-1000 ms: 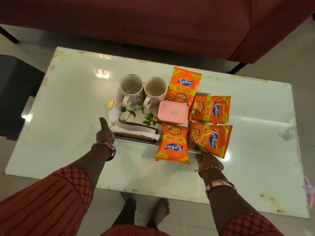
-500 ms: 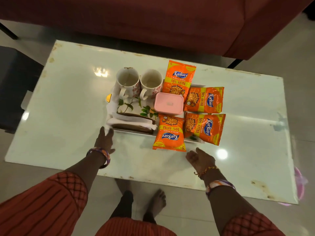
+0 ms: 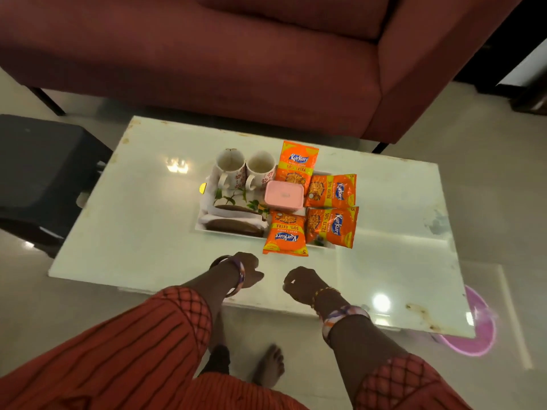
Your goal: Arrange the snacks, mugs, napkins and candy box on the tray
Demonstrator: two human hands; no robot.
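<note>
Both hands have drawn back from the tray (image 3: pixel 204 229) since the earlier frame and now hang near each other over the table (image 3: pixel 133 208) edge nearest the person. Left hand (image 3: pixel 247 270) is loosely curled and holds nothing; right hand (image 3: pixel 299 281) is curled likewise, also empty.

On the tray, two mugs (image 3: pixel 245 170) stand at its far left, napkins (image 3: pixel 233 211) lie in front of them at its near left, and the pink candy box (image 3: pixel 284 195) sits at its middle. Four snack packets (image 3: pixel 331 208) fill its right side, some overhanging the rim.

Everything named appears placed, so the task looks finished or nearly so. Should any trimming follow, the near packet (image 3: pixel 285 236) lies straight ahead of the fingers, long axis pointing toward the person, about equally close to either hand, the left slightly nearer.
</note>
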